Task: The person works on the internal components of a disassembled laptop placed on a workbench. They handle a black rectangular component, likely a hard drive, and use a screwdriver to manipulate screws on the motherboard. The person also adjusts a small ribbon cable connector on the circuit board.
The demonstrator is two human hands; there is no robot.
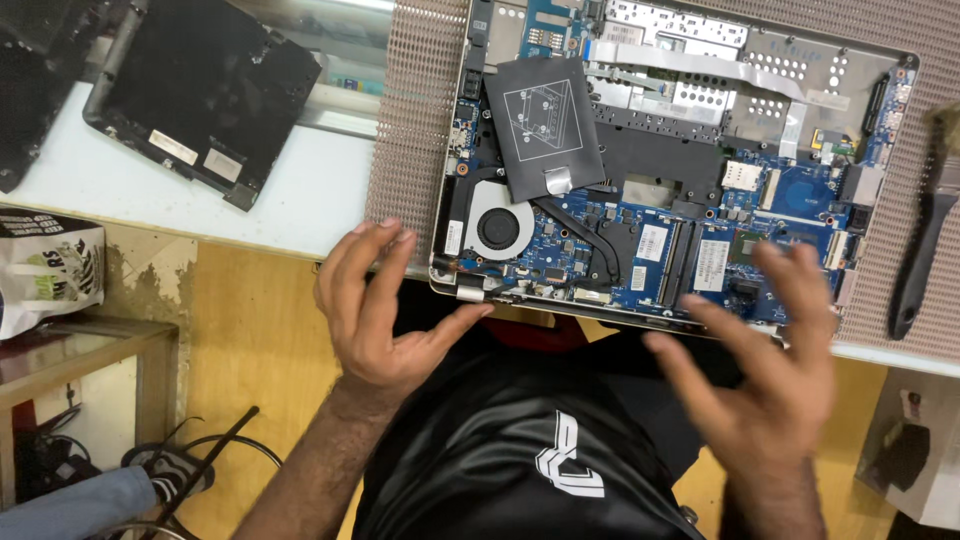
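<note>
Both hands empty, fingers spread — left hand (pixel 372 305) by the fan (pixel 497 228), right hand (pixel 768 355) blurry. Best to grip the open laptop (pixel 668 160) by its edges — never the blue board (pixel 700 235).

White worktop (pixel 200 200) w/ brown mesh mat (pixel 415 120); yellow floor (pixel 255 340); glass-top side table (pixel 85 350) at left.

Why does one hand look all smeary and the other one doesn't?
In the head view, the right hand is smeared by motion blur, its fingers ghostly over the open laptop; the left hand is much sharper, the circuit board and round fan are crisp, and the light is even, without harsh shadows.
</note>
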